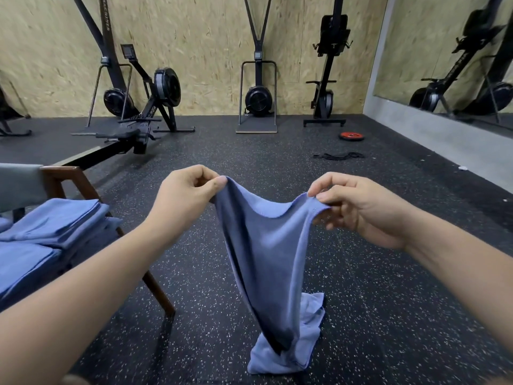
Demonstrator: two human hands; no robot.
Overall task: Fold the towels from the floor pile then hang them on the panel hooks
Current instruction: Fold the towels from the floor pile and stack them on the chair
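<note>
**Towel Hung Long Axis Down Between Two Grips**

The blue towel (266, 245) hung in the near middle of the scene, held by its two top corners. The left grip (188, 190) pinched one corner between thumb and curled fingers. The right grip (358, 207) pinched the other corner in the same way. The two sat at almost the same height, the left a shade higher. The top edge sagged between them in a slack curve and was not pulled taut.

From that edge the towel's long axis ran downward, and the cloth narrowed as it dropped toward the floor (388, 273). At the bottom lay a crumpled blue heap (286, 354), touching the hanging cloth. Whether the heap was the towel's own tail or another towel from the pile could not be told.

So the width lay left to right between the grips and the length lay below them, with neither grip clearly closer to the cloth. A first fold would probably call for raising both corners until the lower end cleared the floor, then bringing the corners together.

The folded towels (55, 218) were stacked on the chair (155, 287) at the near left, on the left grip's side. No panel hooks were in view.
</note>
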